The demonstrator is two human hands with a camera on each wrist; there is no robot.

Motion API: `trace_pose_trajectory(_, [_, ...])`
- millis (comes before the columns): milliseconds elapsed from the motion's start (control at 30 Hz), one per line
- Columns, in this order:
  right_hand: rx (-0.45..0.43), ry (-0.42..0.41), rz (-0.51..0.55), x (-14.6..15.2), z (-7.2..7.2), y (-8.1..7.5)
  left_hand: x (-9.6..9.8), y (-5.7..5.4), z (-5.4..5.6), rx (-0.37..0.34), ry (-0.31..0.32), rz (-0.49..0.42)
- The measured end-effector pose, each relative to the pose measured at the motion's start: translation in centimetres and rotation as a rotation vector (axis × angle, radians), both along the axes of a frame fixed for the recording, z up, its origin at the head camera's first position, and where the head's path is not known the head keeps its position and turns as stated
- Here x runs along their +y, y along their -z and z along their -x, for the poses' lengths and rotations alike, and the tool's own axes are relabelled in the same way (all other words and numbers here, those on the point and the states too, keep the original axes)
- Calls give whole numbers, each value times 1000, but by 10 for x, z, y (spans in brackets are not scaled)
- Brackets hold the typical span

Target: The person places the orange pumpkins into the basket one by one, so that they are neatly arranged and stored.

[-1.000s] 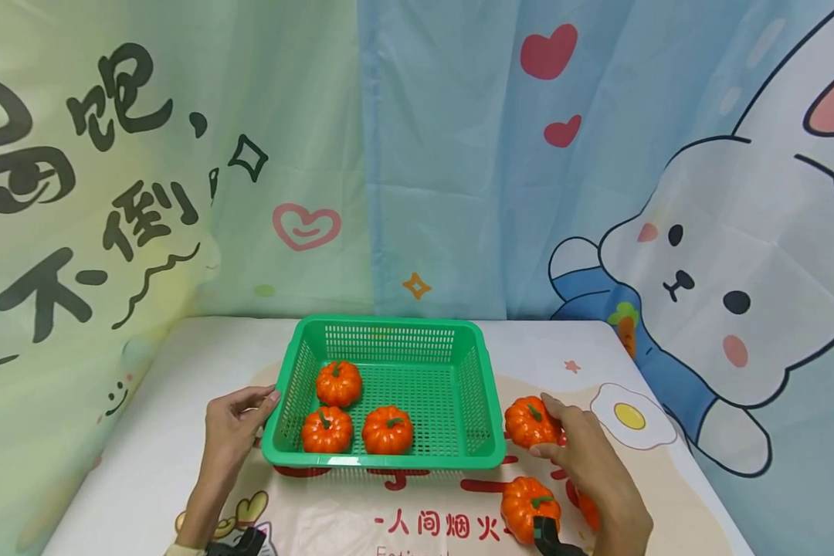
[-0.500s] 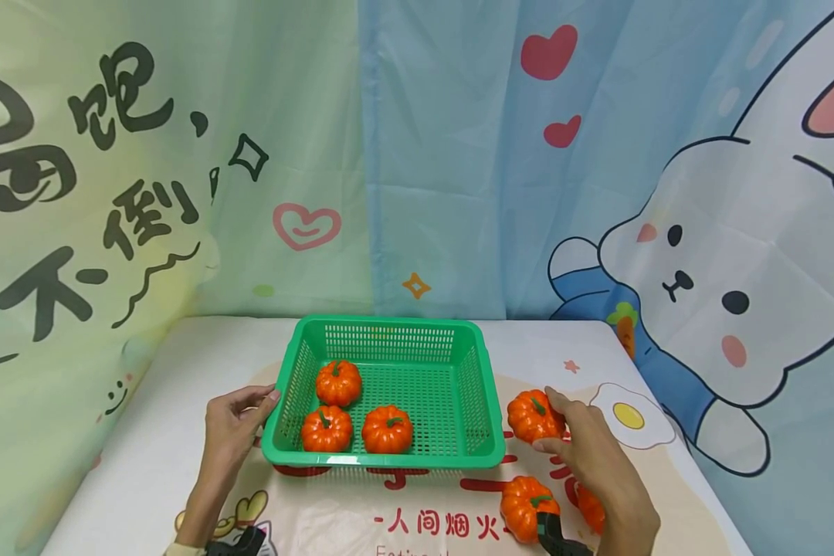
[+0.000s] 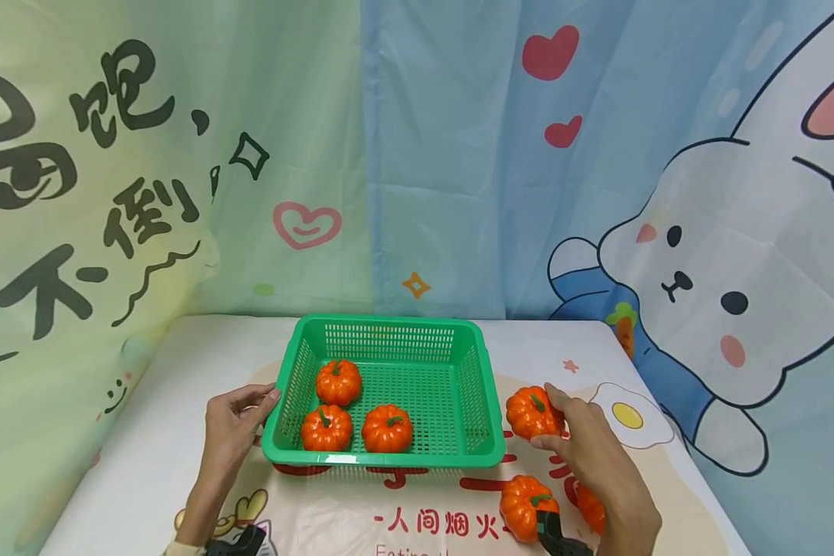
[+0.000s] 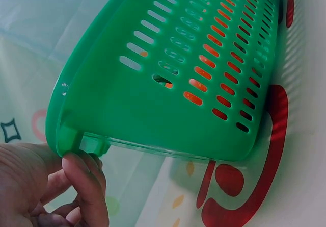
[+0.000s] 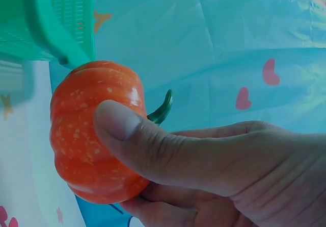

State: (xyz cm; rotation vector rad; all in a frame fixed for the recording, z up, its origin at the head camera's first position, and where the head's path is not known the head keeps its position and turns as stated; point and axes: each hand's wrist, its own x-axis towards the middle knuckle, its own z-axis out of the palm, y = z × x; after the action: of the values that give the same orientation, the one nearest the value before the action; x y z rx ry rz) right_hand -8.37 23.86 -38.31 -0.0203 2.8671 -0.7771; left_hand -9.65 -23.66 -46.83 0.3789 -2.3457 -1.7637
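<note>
A green plastic basket (image 3: 389, 461) with slotted walls stands mid-table, holding an orange toy pumpkin (image 3: 338, 383) at the back left and two more along its front. My left hand (image 3: 232, 428) pinches the basket's left rim; in the left wrist view its thumb and fingers meet at the rim's corner. To the right of the basket, my right hand (image 3: 594, 455) grips another pumpkin (image 5: 97, 135) with a green stem. The right wrist view shows the thumb across its side and the fingers behind it.
Nearer the front right, a pumpkin (image 3: 526, 506) lies on the printed tablecloth (image 3: 340, 510), partly behind a black wrist strap (image 3: 556, 537). Another pumpkin (image 3: 590, 508) is half hidden by the right wrist. A cartoon-printed curtain (image 3: 438, 154) hangs behind the table.
The right hand and the pumpkin it holds have shifted slightly up and to the right since one second ago. The left hand and the basket stay in place.
</note>
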Motion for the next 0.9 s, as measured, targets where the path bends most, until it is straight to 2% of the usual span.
trace_pose_trajectory(900, [-4,3,19,-10,-3,-10,-1,1,0,9,8,11])
